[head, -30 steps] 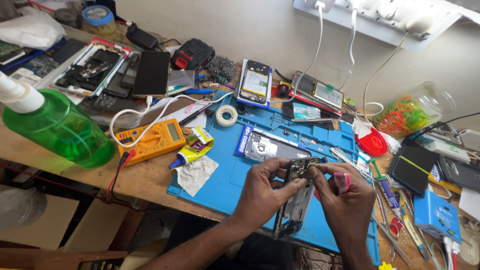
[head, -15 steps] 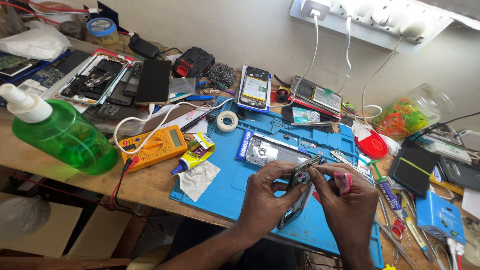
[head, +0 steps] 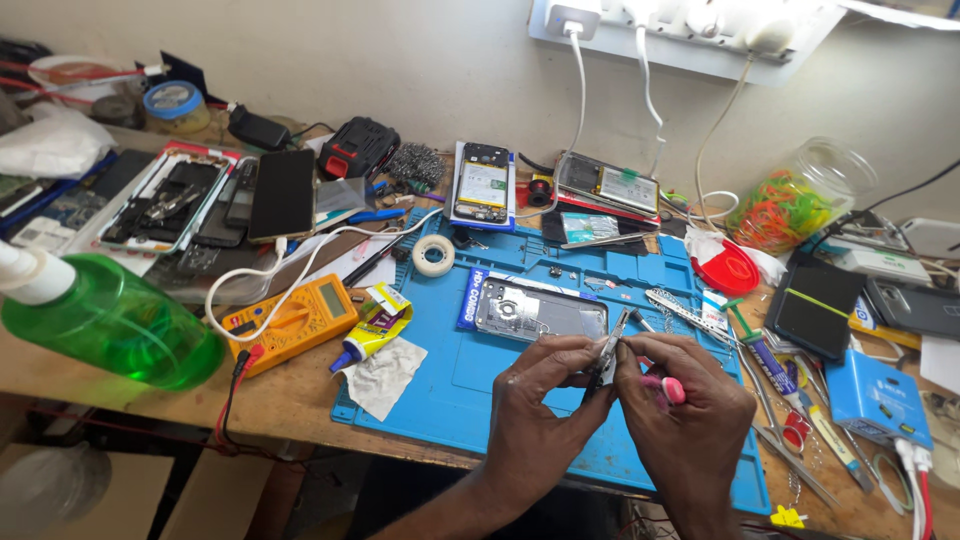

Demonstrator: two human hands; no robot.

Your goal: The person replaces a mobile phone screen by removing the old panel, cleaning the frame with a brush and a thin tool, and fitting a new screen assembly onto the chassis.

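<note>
While your left hand [head: 535,420] and right hand [head: 685,425] meet over the near edge of one blue work mat [head: 480,375], both sets of fingers pinch a single opened phone frame [head: 607,355], held edge-up between them; the right also grips one pink-handled tool [head: 668,390]. Beyond lie one silver back cover [head: 540,310], one yellow multimeter [head: 293,320], one green spray bottle [head: 105,320], and two opened phones [head: 484,185] by the wall.

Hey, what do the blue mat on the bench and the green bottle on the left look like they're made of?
The blue work mat looks like silicone or soft rubber: matte, with moulded compartments along its top edge. The green bottle seems to be translucent plastic, glossy, since light glows through it; its white cap looks like opaque plastic. Neither can be confirmed by sight alone.
</note>
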